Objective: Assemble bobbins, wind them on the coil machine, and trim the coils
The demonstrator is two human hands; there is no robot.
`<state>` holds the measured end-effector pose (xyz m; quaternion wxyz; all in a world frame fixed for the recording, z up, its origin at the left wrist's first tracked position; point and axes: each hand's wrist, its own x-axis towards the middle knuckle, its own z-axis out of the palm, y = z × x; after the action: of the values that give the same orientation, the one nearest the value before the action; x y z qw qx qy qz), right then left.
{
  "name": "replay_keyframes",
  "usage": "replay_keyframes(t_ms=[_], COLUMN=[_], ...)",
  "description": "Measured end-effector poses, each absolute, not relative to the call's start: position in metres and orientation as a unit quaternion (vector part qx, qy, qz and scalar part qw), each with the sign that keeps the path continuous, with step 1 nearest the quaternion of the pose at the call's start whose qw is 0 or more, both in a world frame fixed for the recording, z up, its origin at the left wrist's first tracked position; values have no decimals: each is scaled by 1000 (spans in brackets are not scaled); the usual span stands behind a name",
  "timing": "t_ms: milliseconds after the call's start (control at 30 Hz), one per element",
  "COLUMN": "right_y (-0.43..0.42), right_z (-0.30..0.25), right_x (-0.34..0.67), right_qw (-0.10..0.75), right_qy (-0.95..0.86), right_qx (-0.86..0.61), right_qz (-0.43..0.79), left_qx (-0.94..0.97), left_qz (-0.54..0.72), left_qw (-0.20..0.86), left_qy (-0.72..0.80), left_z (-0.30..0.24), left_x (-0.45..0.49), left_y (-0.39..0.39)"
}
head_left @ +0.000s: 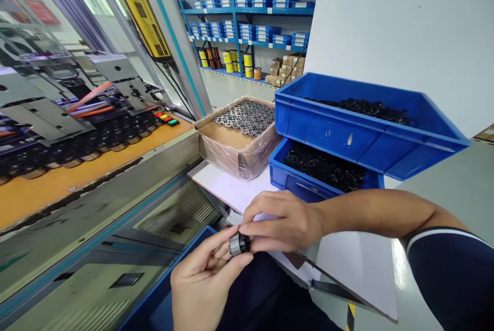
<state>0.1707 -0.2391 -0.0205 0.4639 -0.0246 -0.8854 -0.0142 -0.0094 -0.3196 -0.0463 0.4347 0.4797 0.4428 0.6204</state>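
Between my two hands is a small round metal stator core (234, 245) with a grey laminated rim. A black plastic end piece (244, 243) sits against its right side. My left hand (204, 282) is closed round the core, thumb below and fingers behind and above. From the right, my right hand (287, 220) pinches the black end piece with its fingertips, which partly cover it. Beyond the hands, a plastic-lined cardboard box (222, 150) holds rows of similar metal cores (249, 116).
An upper blue crate (363, 138) rests tilted over a lower blue crate (285, 179); both contain black plastic parts. At left, a machine bench (96, 166) carries a row of cores with black pieces. A blue bin (164, 302) stands below my left hand. Shelves (233, 9) stand behind.
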Motion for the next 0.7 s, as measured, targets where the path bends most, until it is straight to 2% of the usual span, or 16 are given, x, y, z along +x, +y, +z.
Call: replay_keyframes(t_ms=[300,700], right_y=[-237,-238], right_z=[-15,-11], right_x=[176,176], right_qw=[437,422], right_qy=[-890,-893], right_qx=[10,11], right_qz=[-132,-157], left_qx=[464,473], left_qz=[613,610], left_qw=[476,485], left_qy=[427,411], left_z=[-45,-47], left_x=[-12,-12], left_y=[-319,-318])
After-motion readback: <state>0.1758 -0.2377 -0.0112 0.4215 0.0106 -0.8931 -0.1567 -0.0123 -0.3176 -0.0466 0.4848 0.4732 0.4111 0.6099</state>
